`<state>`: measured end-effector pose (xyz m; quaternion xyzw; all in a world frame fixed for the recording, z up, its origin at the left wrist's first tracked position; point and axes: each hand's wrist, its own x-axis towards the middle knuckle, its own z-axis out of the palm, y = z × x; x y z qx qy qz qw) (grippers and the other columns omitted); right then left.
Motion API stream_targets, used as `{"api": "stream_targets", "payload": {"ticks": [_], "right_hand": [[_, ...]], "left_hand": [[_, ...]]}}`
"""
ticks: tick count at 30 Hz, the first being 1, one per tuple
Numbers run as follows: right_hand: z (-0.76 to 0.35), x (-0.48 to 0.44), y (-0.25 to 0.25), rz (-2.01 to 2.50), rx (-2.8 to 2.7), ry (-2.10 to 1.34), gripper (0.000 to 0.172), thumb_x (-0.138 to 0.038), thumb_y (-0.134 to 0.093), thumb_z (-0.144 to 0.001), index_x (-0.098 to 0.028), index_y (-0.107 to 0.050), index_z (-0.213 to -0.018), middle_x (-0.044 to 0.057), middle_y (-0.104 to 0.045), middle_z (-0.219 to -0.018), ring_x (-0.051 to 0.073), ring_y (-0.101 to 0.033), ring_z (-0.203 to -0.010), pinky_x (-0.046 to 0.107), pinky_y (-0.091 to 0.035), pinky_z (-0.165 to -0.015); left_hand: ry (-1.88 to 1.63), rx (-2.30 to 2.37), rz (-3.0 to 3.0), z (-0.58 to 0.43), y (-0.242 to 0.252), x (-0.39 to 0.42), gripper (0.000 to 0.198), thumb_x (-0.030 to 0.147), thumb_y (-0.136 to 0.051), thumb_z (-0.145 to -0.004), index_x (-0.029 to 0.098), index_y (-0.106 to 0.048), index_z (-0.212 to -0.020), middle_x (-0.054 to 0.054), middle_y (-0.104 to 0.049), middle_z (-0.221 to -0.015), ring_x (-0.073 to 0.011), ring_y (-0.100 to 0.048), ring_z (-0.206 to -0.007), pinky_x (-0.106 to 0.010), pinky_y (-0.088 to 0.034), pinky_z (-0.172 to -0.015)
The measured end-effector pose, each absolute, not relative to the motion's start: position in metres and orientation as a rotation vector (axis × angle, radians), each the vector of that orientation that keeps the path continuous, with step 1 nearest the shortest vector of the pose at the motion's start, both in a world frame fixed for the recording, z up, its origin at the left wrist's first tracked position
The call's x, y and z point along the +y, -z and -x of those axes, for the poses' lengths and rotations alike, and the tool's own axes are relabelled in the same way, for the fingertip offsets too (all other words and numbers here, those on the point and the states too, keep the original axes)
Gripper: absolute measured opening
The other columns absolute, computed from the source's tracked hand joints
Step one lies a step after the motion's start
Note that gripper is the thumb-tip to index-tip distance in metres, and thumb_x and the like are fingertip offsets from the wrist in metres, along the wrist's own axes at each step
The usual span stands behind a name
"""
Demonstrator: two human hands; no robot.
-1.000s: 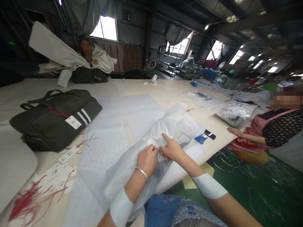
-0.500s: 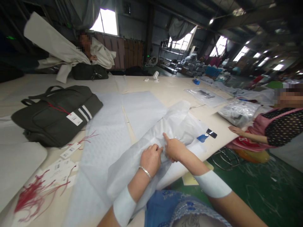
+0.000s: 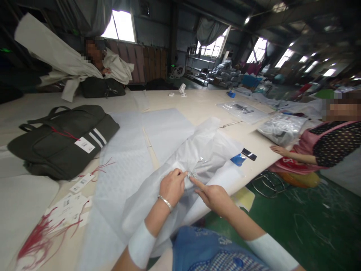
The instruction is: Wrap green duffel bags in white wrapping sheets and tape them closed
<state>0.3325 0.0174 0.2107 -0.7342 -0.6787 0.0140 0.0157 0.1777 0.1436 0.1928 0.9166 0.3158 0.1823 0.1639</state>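
A bundle in a thin, translucent white wrapping sheet (image 3: 201, 145) lies crumpled across the table edge in front of me. My left hand (image 3: 172, 186) is closed, its thumb and fingers pinching a gathered spot of that sheet. Just right of it, my right hand (image 3: 214, 196) has the index finger stretched out to the same spot, with the thumb apart and the other fingers curled. What lies inside the sheet is hidden. A blue tape dispenser or roll (image 3: 238, 160) sits at the bundle's far right end.
On the left stands a dark green bag (image 3: 64, 141) with a white tag. Loose tags (image 3: 66, 205) with red strings lie nearer me. A black phone (image 3: 249, 154) rests at the right edge. One co-worker's hand (image 3: 279, 150) touches the table; another person handles pale fabric (image 3: 53, 49) at the back.
My right hand has drawn back and lower, its index finger now at the pinched spot instead of above it. My left hand still pinches the sheet. The view has shifted slightly.
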Motion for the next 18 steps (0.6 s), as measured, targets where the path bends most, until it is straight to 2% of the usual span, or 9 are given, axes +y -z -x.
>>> {"api": "stream_targets", "payload": {"ticks": [2,10,14,18], "right_hand": [[-0.335,0.009,-0.204,2.253,-2.069,-0.119,0.046,-0.036,-0.044,-0.098,-0.031,-0.044,-0.144,0.002,-0.072,-0.068,0.02,-0.067,-0.058,0.026,-0.047,-0.054],[-0.348,-0.015,-0.207,2.045,-1.838,-0.372,0.038,-0.034,-0.04,-0.099,-0.025,-0.059,-0.131,0.004,-0.075,-0.089,0.019,-0.071,-0.075,0.029,-0.053,-0.071],[-0.358,-0.021,-0.199,1.984,-1.766,-0.392,0.04,-0.034,-0.04,-0.099,-0.027,-0.053,-0.137,0.004,-0.075,-0.094,0.02,-0.071,-0.08,0.029,-0.053,-0.071],[-0.369,-0.011,-0.192,1.866,-1.845,-0.407,0.042,-0.034,-0.041,-0.099,-0.027,-0.048,-0.14,0.004,-0.074,-0.101,0.02,-0.071,-0.084,0.029,-0.054,-0.073]], "left_hand": [[-0.568,0.888,-2.545,-0.176,-0.193,0.145,0.035,0.016,-0.047,-0.092,0.03,-0.063,-0.121,-0.001,-0.065,-0.104,-0.0158,-0.061,-0.095,-0.025,-0.048,-0.076],[-0.871,0.817,-2.233,-0.162,-0.192,0.142,0.039,0.021,-0.044,-0.096,0.022,-0.053,-0.134,-0.004,-0.07,-0.11,-0.0145,-0.065,-0.099,-0.026,-0.051,-0.089],[-0.917,0.848,-2.348,-0.161,-0.192,0.125,0.036,0.026,-0.046,-0.097,0.023,-0.053,-0.133,-0.005,-0.069,-0.114,-0.0166,-0.063,-0.106,-0.031,-0.05,-0.095],[-0.884,1.079,-2.41,-0.173,-0.194,0.11,0.051,0.034,-0.058,-0.092,0.026,-0.043,-0.141,-0.004,-0.068,-0.115,-0.0191,-0.062,-0.104,-0.035,-0.05,-0.092]]}}
